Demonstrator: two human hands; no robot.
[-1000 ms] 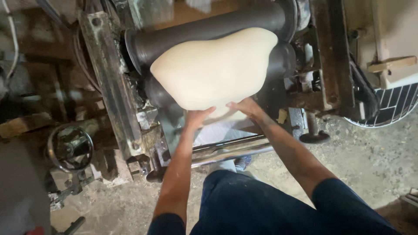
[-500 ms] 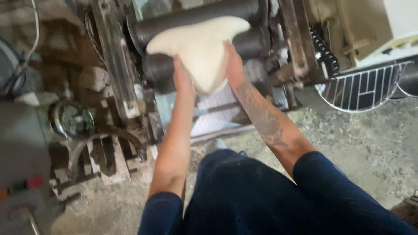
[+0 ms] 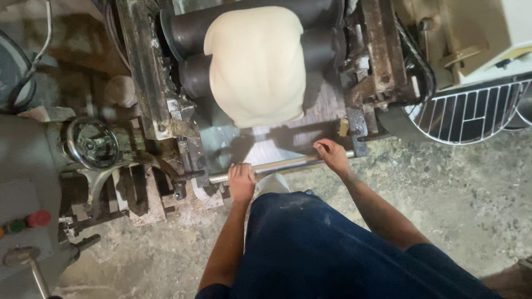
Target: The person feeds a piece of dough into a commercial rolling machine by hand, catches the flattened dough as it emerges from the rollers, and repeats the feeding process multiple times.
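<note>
Change: both hands have come off the dough since the frame 0.5 s earlier, dropped to the metal bar, and the dough now hangs longer over the rollers.
Left hand: the left hand (image 3: 241, 180) lies over the left part of the bar, fingers curled down around it, closed on the bar.
Right hand: the right hand (image 3: 332, 155) sits on the right part of the bar, fingers bent over it near the bar's right end; how tightly it grips cannot be told.
Metal bar: the metal bar (image 3: 277, 165) is a shiny round rod that runs across the front edge of the machine, slightly tilted, higher at the right.
Dough: the dough (image 3: 256, 63) is 1 pale, smooth sheet draped over the 2 dark rollers (image 3: 188, 55), its rounded lower edge hanging down toward the flat tray (image 3: 221, 141) below, well apart from both hands.
Machine: the machine frame (image 3: 147, 72) is worn and grimy, with a chain at the right side of the rollers.
Left side: a handwheel (image 3: 91, 144) stands left of the frame; a grey box with a red button (image 3: 39, 218) and a green one sits at the far left edge.
Right side: a wire guard (image 3: 471, 113) curves in from the right.
Floor: the concrete floor (image 3: 471, 194) is rough and dusty.
</note>
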